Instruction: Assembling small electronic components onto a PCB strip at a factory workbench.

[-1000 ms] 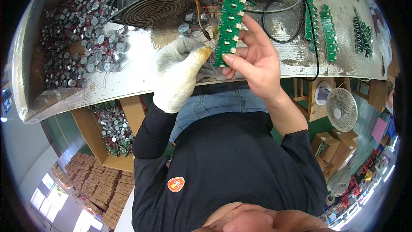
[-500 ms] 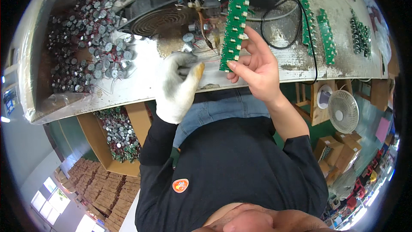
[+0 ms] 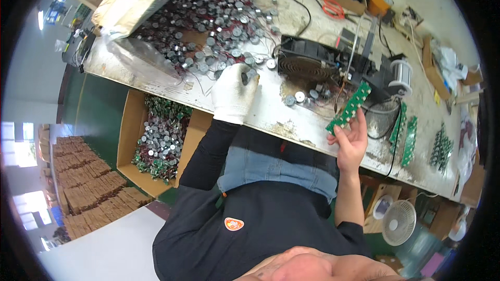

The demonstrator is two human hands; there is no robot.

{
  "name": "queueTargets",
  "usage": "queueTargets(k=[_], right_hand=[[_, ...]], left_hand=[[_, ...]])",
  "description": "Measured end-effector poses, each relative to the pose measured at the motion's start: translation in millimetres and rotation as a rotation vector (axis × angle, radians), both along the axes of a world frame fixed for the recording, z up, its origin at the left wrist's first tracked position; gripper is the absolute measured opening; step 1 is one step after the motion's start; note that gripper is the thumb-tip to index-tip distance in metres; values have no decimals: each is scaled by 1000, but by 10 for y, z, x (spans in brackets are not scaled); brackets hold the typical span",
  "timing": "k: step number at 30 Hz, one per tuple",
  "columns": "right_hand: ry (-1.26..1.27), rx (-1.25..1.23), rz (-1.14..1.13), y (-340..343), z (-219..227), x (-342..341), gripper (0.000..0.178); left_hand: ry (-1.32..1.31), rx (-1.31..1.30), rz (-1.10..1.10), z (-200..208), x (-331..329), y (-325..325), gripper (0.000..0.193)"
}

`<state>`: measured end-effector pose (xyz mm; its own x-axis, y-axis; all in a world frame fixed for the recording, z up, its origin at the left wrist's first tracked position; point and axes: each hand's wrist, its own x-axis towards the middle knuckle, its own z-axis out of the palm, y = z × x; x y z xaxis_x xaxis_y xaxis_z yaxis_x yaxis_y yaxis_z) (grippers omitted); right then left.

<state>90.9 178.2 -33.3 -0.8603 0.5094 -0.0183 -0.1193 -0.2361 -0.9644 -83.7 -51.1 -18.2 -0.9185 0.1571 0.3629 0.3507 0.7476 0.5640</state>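
In the head view, my bare right hand (image 3: 352, 143) pinches a green circuit board strip (image 3: 348, 109) at its lower end. The strip slants up and to the right, with a row of small white connectors on it. Behind its upper part stands a soldering stand (image 3: 359, 67) with a thin upright tip. My left hand (image 3: 234, 93), in a white glove, is at the near edge of a heap of small round metal motors (image 3: 213, 36) with thin red wires. Its fingers are curled together; something greyish shows between them, too small to name.
A black fan (image 3: 307, 60) lies beside the soldering stand, with a few loose motors (image 3: 300, 96) in front. A wire spool (image 3: 401, 77) stands to the right. More green board strips (image 3: 410, 140) lie farther right. Below the bench's left side, a cardboard box (image 3: 133, 140) holds wired motors.
My left hand has gone from beside the soldering tip to the motor heap on the left, its fingers curling. My right hand still holds the strip, now more tilted. The view has turned left.
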Motion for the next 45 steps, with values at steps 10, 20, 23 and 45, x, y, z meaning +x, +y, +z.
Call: queueTargets(k=[10, 20, 23, 45], right_hand=[[11, 23, -43, -56, 17, -20, 70], [17, 18, -37, -51, 20, -29, 68], [24, 17, -34, -46, 11, -27, 69], [53, -51, 11, 19, 2, -7, 72]], left_hand=[[-77, -344, -213, 182, 153, 99, 31], [18, -11, -226, -28, 523, 10, 11], [-88, 208, -212, -83, 493, -43, 12], [-549, 598, -489, 191, 883, 491, 22]])
